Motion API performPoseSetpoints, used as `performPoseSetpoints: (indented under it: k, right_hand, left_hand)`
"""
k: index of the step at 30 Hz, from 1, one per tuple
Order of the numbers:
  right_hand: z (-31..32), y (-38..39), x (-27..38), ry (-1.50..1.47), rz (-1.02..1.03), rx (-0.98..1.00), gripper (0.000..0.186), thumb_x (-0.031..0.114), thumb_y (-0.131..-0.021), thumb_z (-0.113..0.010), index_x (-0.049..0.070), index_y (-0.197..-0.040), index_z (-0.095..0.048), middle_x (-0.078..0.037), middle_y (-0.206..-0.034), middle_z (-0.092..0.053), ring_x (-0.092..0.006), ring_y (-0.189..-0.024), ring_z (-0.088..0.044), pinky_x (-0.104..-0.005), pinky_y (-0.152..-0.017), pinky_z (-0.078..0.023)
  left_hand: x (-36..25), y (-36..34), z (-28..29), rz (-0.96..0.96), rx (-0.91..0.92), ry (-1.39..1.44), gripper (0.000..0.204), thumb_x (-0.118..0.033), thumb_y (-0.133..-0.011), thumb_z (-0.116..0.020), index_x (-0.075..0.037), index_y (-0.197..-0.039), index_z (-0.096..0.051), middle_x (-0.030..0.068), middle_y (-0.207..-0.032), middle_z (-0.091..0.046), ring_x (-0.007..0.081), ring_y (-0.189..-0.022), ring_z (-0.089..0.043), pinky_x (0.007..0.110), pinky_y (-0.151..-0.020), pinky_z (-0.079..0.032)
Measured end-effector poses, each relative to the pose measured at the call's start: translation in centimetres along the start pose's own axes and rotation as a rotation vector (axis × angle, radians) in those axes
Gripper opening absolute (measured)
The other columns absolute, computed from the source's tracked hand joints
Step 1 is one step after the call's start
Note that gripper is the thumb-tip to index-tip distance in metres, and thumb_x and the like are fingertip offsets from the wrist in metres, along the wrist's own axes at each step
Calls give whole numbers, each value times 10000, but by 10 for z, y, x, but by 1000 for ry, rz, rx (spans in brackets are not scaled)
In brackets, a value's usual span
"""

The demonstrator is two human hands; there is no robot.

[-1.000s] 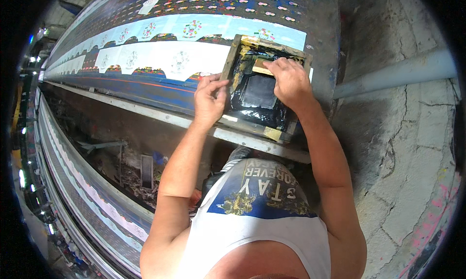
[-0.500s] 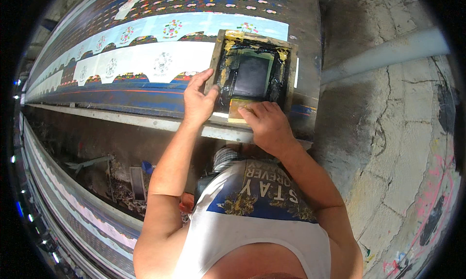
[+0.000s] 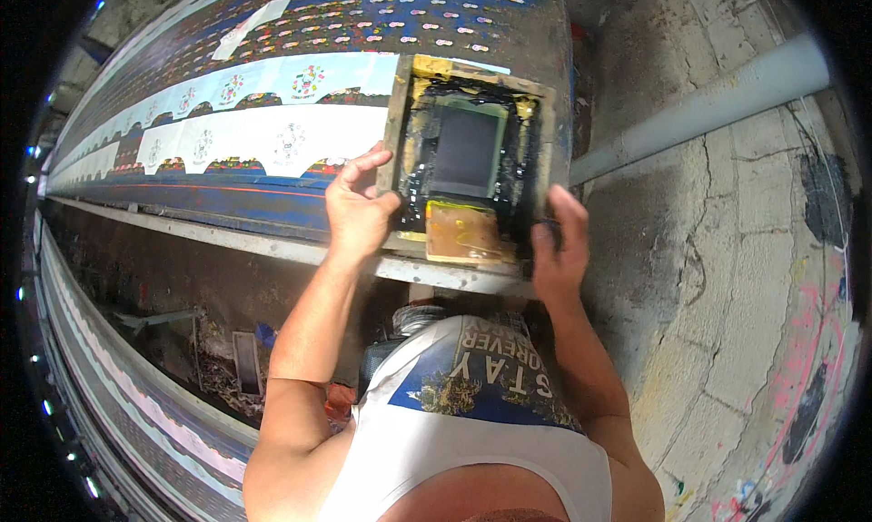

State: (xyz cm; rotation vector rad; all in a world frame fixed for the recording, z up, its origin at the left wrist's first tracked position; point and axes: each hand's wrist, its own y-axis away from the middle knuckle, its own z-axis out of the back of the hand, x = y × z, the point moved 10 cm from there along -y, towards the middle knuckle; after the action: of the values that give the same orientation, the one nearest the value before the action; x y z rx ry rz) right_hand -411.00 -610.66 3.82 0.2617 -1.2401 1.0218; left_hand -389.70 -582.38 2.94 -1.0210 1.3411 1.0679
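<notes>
A wooden screen-printing frame (image 3: 396, 113), smeared with black and yellow ink around a dark mesh window (image 3: 468, 150), is over the near right end of the long table. My left hand (image 3: 359, 209) grips its left side, thumb on the wood. A squeegee (image 3: 465, 231) with a tan, yellow-stained handle rests inside the frame at the near end, with neither hand on it. My right hand (image 3: 563, 250), slightly blurred, is at the frame's right side with thumb and fingers apart. Whether it touches the wood I cannot tell.
White printed pieces (image 3: 291, 141) lie in a row left of the frame, with light-blue printed pieces (image 3: 309, 77) behind them. A metal rail (image 3: 272, 243) edges the table (image 3: 272, 200). A grey pipe (image 3: 708, 104) and a cracked block wall (image 3: 754, 213) stand at the right.
My right hand has let go of the squeegee and moved right to the frame's side. The frame now hides the right-hand printed blue piece. My left hand stays on the frame.
</notes>
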Motion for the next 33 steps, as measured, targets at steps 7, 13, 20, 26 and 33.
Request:
performPoseSetpoints:
  k: [7,13,20,26,33]
  right_hand:
    - [104,3,-153,-819,-690,76,609,490,-1147,-606,9,-1519,-633,-127,-1433,-724,-304,-1303,-699,-476,-1143,-544]
    - [158,-33,-183,-963,-707,251,525,412,-1174,-574,-10,-1483,-623,-144,-1379,-732,-289,-1235,-741,-434,-1075,-590]
    - [88,-72,-150,-1027,-610,593,555,414,-1180,-582,-36,-1505,-584,-133,-1379,-728,-245,-1217,-735,-427,-1089,-581]
    - [7,-63,-89,-833,-572,874,627,334,-1207,-542,-64,-1681,-444,-152,-1563,-630,-224,-1436,-594,-363,-1244,-433]
    - [-46,-133,-71,-371,-6,1055,530,3,-1074,-684,-29,-1594,-588,-161,-1571,-606,-262,-1464,-599,-393,-1161,-530]
  left_hand:
    - [16,68,-144,127,-37,177,856,227,-740,-706,24,-1568,-622,156,-1532,-653,239,-1421,-633,349,-1140,-579]
    - [47,123,-222,111,-133,224,859,245,-814,-668,94,-1642,-494,194,-1555,-627,249,-1408,-656,349,-1178,-559]
    - [-2,172,-175,-22,-428,67,813,44,-956,-793,30,-1698,-462,170,-1539,-658,226,-1382,-660,362,-1188,-519]
    - [2,224,-100,104,-753,-38,769,-31,-963,-857,109,-1632,-504,213,-1524,-671,265,-1376,-662,398,-1214,-495]
    - [20,279,-46,-31,-1229,89,624,-51,-1046,-799,38,-1610,-547,107,-1396,-718,187,-1208,-694,349,-1091,-545]
